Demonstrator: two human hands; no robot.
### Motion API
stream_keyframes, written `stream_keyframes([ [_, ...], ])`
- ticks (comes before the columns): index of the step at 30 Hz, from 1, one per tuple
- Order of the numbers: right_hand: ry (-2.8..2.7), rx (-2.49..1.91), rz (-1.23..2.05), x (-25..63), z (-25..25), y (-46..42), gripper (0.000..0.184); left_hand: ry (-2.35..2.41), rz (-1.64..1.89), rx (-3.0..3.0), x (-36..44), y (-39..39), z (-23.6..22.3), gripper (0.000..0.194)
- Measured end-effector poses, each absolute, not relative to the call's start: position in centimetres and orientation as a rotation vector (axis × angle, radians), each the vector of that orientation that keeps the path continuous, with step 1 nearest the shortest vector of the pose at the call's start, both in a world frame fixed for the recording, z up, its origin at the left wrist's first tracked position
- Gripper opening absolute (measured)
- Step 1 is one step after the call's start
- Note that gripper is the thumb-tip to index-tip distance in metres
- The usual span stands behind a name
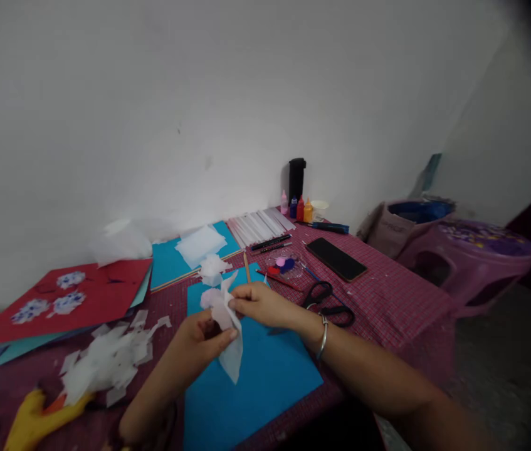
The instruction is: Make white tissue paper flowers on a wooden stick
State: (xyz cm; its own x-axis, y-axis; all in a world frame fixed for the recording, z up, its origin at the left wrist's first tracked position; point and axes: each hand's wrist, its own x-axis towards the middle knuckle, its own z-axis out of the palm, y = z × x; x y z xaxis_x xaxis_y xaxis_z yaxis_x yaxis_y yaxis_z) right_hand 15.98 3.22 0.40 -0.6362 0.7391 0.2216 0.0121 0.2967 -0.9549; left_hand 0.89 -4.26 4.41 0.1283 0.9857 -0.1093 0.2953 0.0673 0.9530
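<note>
Between my two hands is a folded piece of white tissue paper (231, 360), held above a blue sheet of paper (265, 382). My left hand (211, 338) pinches its near side, thumb on top. The fingers of my right hand (256, 302) are closed on its upper edge. Just beyond, a crumpled white tissue flower (212, 269) rests near the sheet's far edge, and a pale pinkish one (209, 299) lies partly behind the held paper. Black-handled scissors (326, 304) lie beside my right wrist, their blades partly under my forearm.
Left are white paper scraps (105, 363), a yellow-handled tool (42, 419) and red paper (100, 294) with dotted flowers. Beyond lie white tissue squares (200, 245), white strips (258, 227) and a paint palette (284, 264). A phone (336, 258), paint bottles (300, 208) and a pink stool (472, 263) are right.
</note>
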Motion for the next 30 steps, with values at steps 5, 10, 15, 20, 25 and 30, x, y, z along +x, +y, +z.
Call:
stream_keyframes([
  [5, -1.477, -0.642, 1.726, 15.9, -0.4, 4.4, 0.034, 1.267, 1.02, 1.358, -1.1, -2.4, 3.5, 0.016],
  [10, -1.286, -0.63, 1.765, 15.5, -0.7, 4.1, 0.03, 1.183, 1.3, 1.189, -1.8, -2.1, 1.8, 0.019],
  [15, -1.273, -0.678, 1.712, 15.0, -1.1, 3.8, 0.018, 1.087, 1.424, 1.053, -1.7, -2.3, 0.5, 0.016],
  [20, -1.357, -0.801, 1.5, 14.2, -2.1, 3.8, 0.015, 1.098, 1.417, 1.093, -1.6, -2.4, -0.3, 0.013],
  [25, -1.469, -0.805, 1.43, 14.0, -2.3, 3.2, 0.016, 1.459, 1.373, 1.38, -1.3, -2.3, -0.9, 0.023],
  [30, -1.525, -0.669, 1.467, 13.9, -2.1, 2.6, 0.027, 1.708, 1.344, 1.557, -1.3, -2.3, -1.3, 0.015],
])
